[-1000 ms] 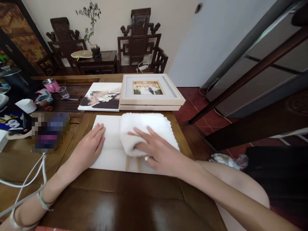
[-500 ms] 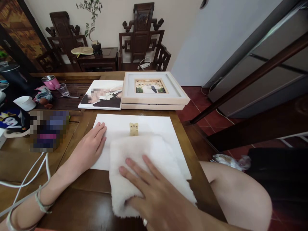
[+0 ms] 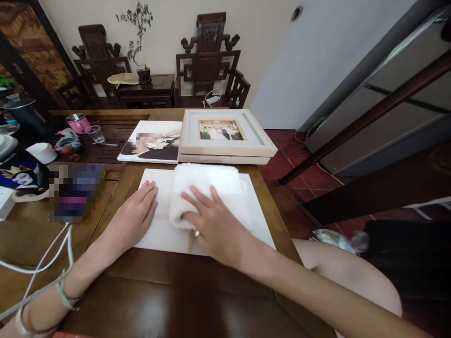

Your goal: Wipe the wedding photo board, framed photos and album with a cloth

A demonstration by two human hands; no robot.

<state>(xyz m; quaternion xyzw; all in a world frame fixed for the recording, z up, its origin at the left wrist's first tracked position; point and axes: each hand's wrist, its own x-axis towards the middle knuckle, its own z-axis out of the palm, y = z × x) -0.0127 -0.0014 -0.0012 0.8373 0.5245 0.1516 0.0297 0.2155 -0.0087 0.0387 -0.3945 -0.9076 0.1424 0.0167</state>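
Observation:
A white panel lies flat on the wooden table in front of me. My left hand rests on the panel's left edge, fingers stretched out and holding nothing. My right hand, with a ring on it, presses a folded, fluffy white cloth onto the panel. Its fingers spread over the cloth while the thumb is tucked at the fold. A narrow tan piece shows on the panel just below the cloth; the rest of it is covered.
Behind the panel lie a couple's photo print and stacked pale wooden frames with a photo. To the left are a pink mug, a clear plastic cup, a white cup and white cables. The table's right edge is close.
My right hand has pushed the cloth away from me, up the panel. The cloth now covers the tan piece's upper part and exposes its lower end. The left hand stays put.

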